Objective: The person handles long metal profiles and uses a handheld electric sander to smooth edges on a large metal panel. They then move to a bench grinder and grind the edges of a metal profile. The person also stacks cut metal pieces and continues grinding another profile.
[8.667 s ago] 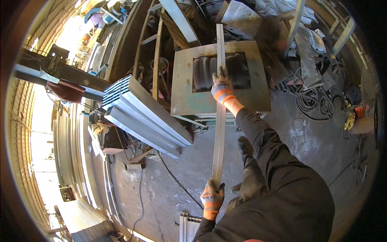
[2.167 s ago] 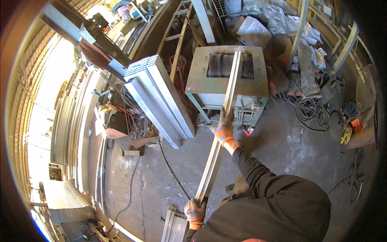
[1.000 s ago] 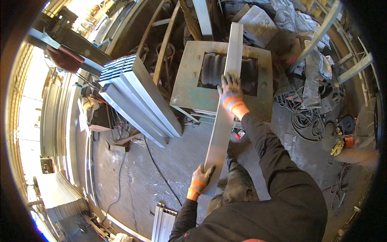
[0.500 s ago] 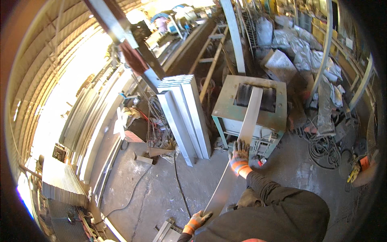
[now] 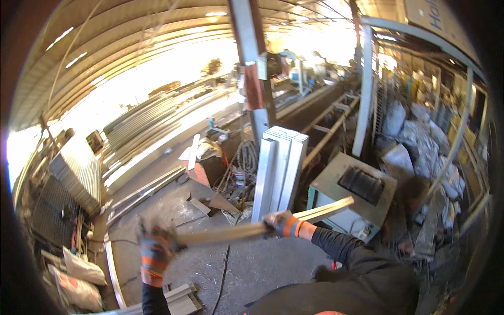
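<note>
Sacks first: pale, lumpy filled bags [image 5: 79, 278] slump at the near left, and a heap of grey-white sacks [image 5: 420, 142] piles up far right, contents hidden. Now the long metal strip [image 5: 262, 227], flat, pale, thin, blurred, lies almost level across the middle, long axis running left to right, right end tipped slightly up over the green-framed machine table [image 5: 336, 191]. The left hand [image 5: 155, 249], in a grey and orange glove, is clamped on its left end; the right hand [image 5: 281, 223], gloved alike, grips mid-length. Behind stands a ribbed stack of silvery profiles [image 5: 281, 168], upright.
</note>
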`<state>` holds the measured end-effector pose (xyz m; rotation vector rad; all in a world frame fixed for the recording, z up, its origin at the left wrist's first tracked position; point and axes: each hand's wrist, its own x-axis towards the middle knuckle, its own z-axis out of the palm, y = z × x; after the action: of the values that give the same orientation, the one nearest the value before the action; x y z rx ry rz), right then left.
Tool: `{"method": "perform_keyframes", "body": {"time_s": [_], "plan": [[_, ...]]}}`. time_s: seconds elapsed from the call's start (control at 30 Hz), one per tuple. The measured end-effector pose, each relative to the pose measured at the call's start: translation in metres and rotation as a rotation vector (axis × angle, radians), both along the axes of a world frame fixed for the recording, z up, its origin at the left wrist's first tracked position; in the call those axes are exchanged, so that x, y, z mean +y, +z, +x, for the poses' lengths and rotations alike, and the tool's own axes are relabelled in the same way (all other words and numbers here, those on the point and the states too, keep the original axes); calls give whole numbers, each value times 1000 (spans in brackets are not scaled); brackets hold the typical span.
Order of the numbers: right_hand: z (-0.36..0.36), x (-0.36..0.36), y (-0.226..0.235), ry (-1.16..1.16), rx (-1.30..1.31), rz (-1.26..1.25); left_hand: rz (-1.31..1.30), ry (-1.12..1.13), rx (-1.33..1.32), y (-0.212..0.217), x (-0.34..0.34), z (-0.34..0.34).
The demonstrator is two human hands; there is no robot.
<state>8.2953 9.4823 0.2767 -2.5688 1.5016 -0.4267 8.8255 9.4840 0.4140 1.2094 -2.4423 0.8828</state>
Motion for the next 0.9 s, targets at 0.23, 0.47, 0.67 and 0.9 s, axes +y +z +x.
{"method": "perform_keyframes", "body": {"time_s": [0.23, 0.47, 0.67, 0.9], "plan": [[24, -26, 182, 57, -1096, -314, 19, -156, 1012, -14, 30, -101], [-101, -27, 81, -261, -2052, -197, 835, -97, 763, -279, 54, -197], [-264, 13, -94, -927, -1773, -360, 1169, 88, 574, -296, 90, -241], [-454, 33, -222, -1549, -147, -446, 1442, 43, 327, -332, 45, -431]]}}
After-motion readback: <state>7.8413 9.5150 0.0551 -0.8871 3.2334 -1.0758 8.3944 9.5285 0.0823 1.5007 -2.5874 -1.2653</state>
